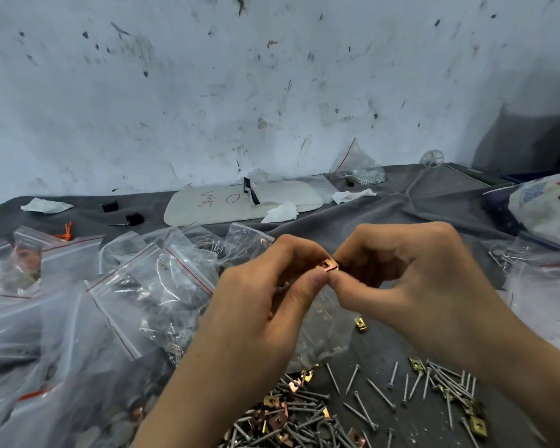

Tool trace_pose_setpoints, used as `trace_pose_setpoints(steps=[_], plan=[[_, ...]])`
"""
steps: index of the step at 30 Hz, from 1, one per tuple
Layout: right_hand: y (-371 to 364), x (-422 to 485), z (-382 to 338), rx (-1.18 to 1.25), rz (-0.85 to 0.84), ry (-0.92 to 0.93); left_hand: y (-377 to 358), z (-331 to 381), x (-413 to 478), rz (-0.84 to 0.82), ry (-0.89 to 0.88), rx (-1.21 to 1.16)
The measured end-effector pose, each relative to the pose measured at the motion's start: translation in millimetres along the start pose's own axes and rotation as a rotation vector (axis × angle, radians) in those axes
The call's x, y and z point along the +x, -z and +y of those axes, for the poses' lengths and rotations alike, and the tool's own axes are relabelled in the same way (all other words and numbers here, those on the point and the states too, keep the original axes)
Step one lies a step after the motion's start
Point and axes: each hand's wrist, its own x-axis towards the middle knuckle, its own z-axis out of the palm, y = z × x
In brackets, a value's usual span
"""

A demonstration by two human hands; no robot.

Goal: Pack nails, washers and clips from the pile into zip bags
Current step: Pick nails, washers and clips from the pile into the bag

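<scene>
You are pinching a copper-coloured clip between the fingertips of both hands, up above the grey cloth. Your left hand and right hand are curling round it, thumbs meeting just beneath. A clear zip bag is hanging below them; which hand is holding it cannot be told. The pile of nails and clips is lying nearest you, with filled zip bags heaping up at your left.
</scene>
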Motion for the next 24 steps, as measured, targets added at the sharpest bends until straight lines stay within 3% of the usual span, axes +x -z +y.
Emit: trace_pose_setpoints(steps=[3,12,15,18,22,24], plan=[[1.0,2.4,0.7,0.067,-0.011,-0.051,-2.9,-0.9,0.7,0.028,-0.033,0.066],[15.9,14.1,2.3,0.187,-0.274,-0.057,9.0,-10.7,-1.3,-0.073,0.091,-0.245],[20.1,19.2,6.3,0.212,-0.348,-0.037,8.4,-9.8,-0.8,-0.067,0.054,-0.159],[24.7,21.2,9.5,0.233,-0.337,-0.049,9.4,-13.6,-0.8,0.003,0.007,-0.007],[31.8,22.5,16.2,0.249,-0.196,-0.036,21.1,-22.6,-3.6,0.073,0.049,0.038],[25.9,21.1,15.9,0.246,-0.234,-0.013,21.9,-22.0,-3.3,0.079,0.045,0.056]])
